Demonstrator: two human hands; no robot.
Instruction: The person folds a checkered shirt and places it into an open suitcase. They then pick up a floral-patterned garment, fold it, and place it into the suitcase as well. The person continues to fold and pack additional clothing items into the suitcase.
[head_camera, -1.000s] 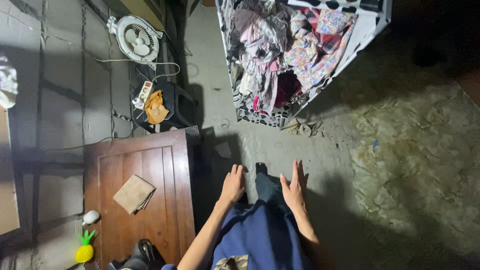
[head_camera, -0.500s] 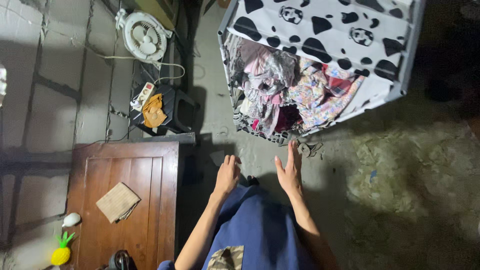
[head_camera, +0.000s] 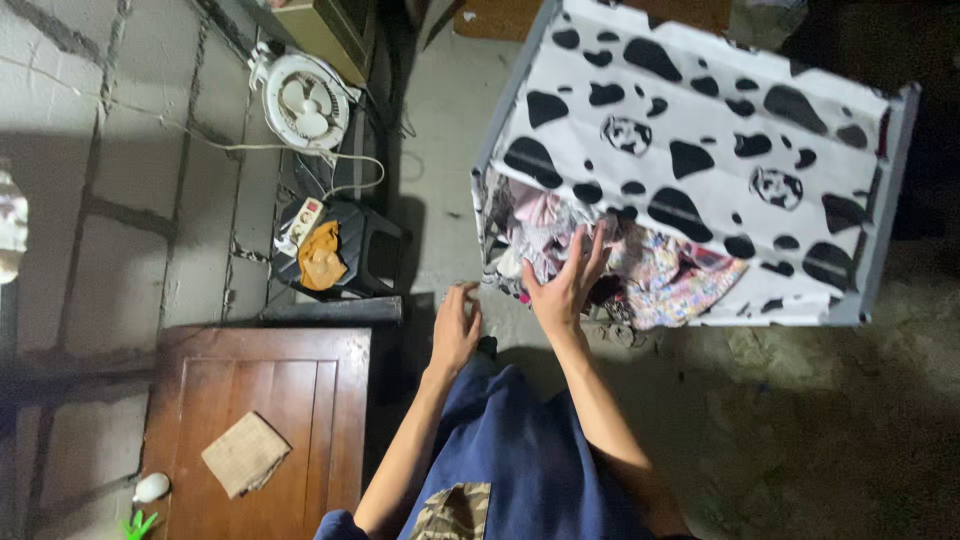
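A fabric wardrobe with a white cover and black cow spots stands ahead of me, its front open. Mixed coloured clothes are piled inside. My right hand reaches into the opening with fingers spread, right at the pink and grey clothes; it holds nothing. My left hand hovers lower and to the left, near the wardrobe's bottom corner, fingers loosely apart and empty. I wear a blue garment.
A brown wooden cabinet stands at my left with a folded tan cloth on top. Beyond it a black stool carries an orange cloth and a power strip. A white fan leans by the block wall. The concrete floor is stained.
I have moved closer to the wardrobe. My right hand rose from in front of my body into the clothes opening; the left hand followed forward.
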